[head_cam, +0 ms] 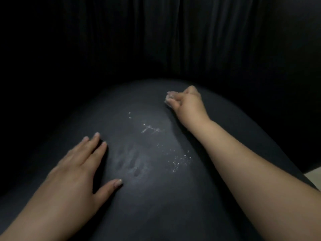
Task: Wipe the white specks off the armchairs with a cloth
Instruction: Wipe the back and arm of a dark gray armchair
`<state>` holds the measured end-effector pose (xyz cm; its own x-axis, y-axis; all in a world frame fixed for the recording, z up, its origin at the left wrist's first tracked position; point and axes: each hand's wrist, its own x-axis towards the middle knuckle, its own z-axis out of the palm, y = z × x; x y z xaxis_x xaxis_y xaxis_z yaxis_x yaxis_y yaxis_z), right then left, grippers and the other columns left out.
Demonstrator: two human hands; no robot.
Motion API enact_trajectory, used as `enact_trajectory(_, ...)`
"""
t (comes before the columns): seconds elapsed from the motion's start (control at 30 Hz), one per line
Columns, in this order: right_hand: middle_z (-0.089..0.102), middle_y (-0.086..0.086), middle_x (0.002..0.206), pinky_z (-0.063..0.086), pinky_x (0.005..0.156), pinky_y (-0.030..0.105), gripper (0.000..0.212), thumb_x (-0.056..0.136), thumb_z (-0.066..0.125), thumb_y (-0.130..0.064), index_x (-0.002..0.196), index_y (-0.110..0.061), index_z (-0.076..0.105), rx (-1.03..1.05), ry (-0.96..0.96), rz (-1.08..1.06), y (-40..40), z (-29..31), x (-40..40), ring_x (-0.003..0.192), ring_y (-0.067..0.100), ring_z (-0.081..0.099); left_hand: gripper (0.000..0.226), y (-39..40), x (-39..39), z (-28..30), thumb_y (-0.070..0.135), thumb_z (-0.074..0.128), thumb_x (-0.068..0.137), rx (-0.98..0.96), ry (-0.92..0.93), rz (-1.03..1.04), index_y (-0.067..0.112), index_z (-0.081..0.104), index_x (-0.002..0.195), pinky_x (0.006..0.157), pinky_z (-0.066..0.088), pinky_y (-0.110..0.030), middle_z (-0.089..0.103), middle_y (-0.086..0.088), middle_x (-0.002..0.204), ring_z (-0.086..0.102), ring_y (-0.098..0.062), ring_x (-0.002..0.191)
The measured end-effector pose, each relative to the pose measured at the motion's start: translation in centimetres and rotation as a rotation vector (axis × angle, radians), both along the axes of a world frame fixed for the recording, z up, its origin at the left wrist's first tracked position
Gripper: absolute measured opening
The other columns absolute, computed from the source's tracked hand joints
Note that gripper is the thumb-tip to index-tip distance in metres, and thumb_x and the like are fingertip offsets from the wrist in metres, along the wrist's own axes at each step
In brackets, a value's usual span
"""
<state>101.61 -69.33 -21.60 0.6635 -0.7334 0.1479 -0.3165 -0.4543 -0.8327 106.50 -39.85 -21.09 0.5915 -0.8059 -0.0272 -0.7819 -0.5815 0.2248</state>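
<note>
head view: left hand flat, fingers spread, on the armchair seat. right hand clenched near the seat's far edge, possibly on a small cloth; unclear. white specks lie between, nearer the right forearm.

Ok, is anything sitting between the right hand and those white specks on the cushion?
Nothing visible. The right hand rests on the dark seat cushion beyond the white specks, with only bare upholstery between them. The left hand lies flat off to the side.
</note>
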Motion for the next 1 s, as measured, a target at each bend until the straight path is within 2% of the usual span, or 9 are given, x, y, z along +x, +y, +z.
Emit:
enact_trajectory(0.13, 0.052, -0.015, 0.089, 0.041, 0.082, 0.006, 0.022, 0.083, 0.073, -0.029, 0.088, -0.009, 0.065, -0.163, 0.080, 0.366, 5.6, -1.6, 1.2, 0.100, -0.008, 0.059, 0.129, 0.8, 1.0, -0.4, 0.101, -0.006, 0.045, 0.081, 0.090, 0.125, 0.027, 0.008, 0.151, 0.118, 0.014, -0.038, -0.001, 0.004, 0.157, 0.002, -0.012, 0.144)
enact_trajectory(0.23, 0.059, 0.007, 0.104, 0.045, 0.098, 0.027, 0.025, 0.085, 0.071, -0.024, 0.066, -0.030, 0.057, -0.118, 0.099, 0.334, 3.4, -0.4, 2.3, 0.109, 0.014, 0.061, 0.125, 1.0, 1.3, -0.5, 0.102, -0.008, 0.035, 0.102, 0.137, 0.113, 0.035, -0.016, 0.141, 0.119, 0.004, -0.032, -0.021, 0.013, 0.150, -0.013, -0.005, 0.141)
enact_trajectory(0.33, 0.061, -0.003, 0.101, 0.045, 0.098, 0.019, 0.010, 0.087, 0.070, -0.015, 0.087, -0.009, 0.063, 0.086, 0.007, 0.128, 0.7, 0.1, 3.9, 0.109, 0.013, 0.061, 0.116, 1.1, 1.2, -0.4, 0.101, 0.008, 0.044, 0.054, 0.162, 0.120, 0.038, -0.018, 0.139, 0.116, -0.002, -0.025, -0.023, 0.017, 0.148, -0.017, -0.002, 0.140)
enact_trajectory(0.43, 0.052, -0.020, 0.084, 0.040, 0.083, 0.003, 0.030, 0.085, 0.072, -0.016, 0.099, 0.007, 0.060, -0.026, 0.038, 0.247, 3.5, -0.7, 5.3, 0.094, -0.005, 0.060, 0.111, 1.0, 1.1, -0.3, 0.095, 0.017, 0.050, 0.048, 0.178, 0.128, 0.038, -0.020, 0.137, 0.112, -0.006, -0.022, -0.025, 0.017, 0.146, -0.019, -0.001, 0.138)
enact_trajectory(0.6, 0.049, -0.012, 0.091, 0.038, 0.086, 0.008, 0.008, 0.086, 0.071, -0.026, 0.086, -0.018, 0.074, -0.218, 0.136, 0.639, 6.4, 0.2, 4.8, 0.101, 0.001, 0.060, 0.119, 0.8, 1.2, -0.1, 0.091, 0.010, 0.046, 0.110, 0.161, 0.140, 0.035, -0.016, 0.147, 0.113, -0.008, -0.022, -0.029, 0.016, 0.145, -0.021, -0.001, 0.138)
enact_trajectory(0.67, 0.059, 0.000, 0.107, 0.039, 0.090, 0.008, 0.013, 0.087, 0.070, -0.023, 0.076, -0.025, 0.063, -0.106, 0.124, 0.468, 4.2, 0.7, 4.6, 0.111, 0.014, 0.061, 0.120, 0.7, 1.1, 0.0, 0.091, 0.012, 0.046, 0.100, 0.170, 0.145, 0.035, -0.010, 0.150, 0.113, -0.008, -0.022, -0.027, 0.016, 0.145, -0.020, 0.000, 0.138)
enact_trajectory(0.77, 0.056, 0.011, 0.107, 0.044, 0.091, 0.024, 0.022, 0.087, 0.068, -0.030, 0.089, -0.008, 0.064, -0.217, 0.180, 0.286, 4.2, -0.1, 3.9, 0.105, 0.021, 0.058, 0.121, 0.7, 1.1, -0.1, 0.091, 0.015, 0.046, 0.080, 0.190, 0.148, 0.035, -0.007, 0.151, 0.113, -0.007, -0.023, -0.026, 0.016, 0.146, -0.020, 0.000, 0.137)
enact_trajectory(0.9, 0.044, -0.008, 0.083, 0.033, 0.069, 0.009, 0.027, 0.083, 0.067, -0.039, 0.087, -0.014, 0.075, -0.348, 0.147, 0.650, 8.3, -0.1, 0.7, 0.079, 0.003, 0.049, 0.121, 0.8, 1.2, -0.3, 0.091, 0.016, 0.046, 0.072, 0.193, 0.146, 0.035, -0.005, 0.151, 0.115, -0.006, -0.025, -0.018, 0.012, 0.157, -0.018, -0.001, 0.138)
enact_trajectory(1.0, 0.047, -0.018, 0.084, 0.032, 0.069, 0.000, 0.032, 0.085, 0.071, -0.028, 0.095, 0.003, 0.069, -0.257, 0.128, 0.425, 5.0, 0.9, -0.9, 0.089, -0.013, 0.056, 0.123, 0.8, 1.3, -0.3, 0.091, 0.016, 0.046, 0.060, 0.202, 0.147, 0.033, -0.002, 0.152, 0.118, -0.002, -0.027, -0.014, 0.010, 0.159, -0.014, -0.004, 0.143)
